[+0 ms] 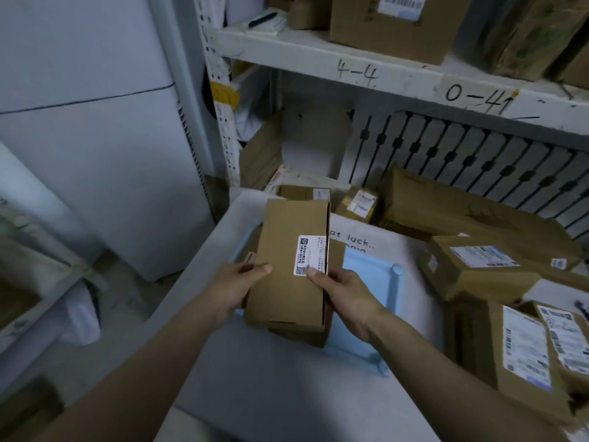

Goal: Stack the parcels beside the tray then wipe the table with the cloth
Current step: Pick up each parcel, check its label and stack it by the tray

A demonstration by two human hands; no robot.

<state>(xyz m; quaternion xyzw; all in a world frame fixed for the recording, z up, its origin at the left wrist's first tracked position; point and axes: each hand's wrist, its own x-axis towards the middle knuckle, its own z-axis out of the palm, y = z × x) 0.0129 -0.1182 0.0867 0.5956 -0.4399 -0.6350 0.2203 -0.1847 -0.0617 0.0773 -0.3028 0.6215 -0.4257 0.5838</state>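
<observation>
Box is held from both sides: your left hand grips its left edge, thumb on top, and your right hand grips the right edge beside the label. It is over the blue tray, above a second box; whether they touch is unclear. Hold it level, carry it past the tray's rim, and set it flat on the table.

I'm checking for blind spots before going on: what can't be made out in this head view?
Head view only:
- Tray: middle hidden by the held parcel, left hand and right hand.
- Lower parcel: only its near edge shows under it.
- Label: print too small to read.
- Parcels at right: cut by the frame edge.
- Cloth: nowhere in sight.
</observation>
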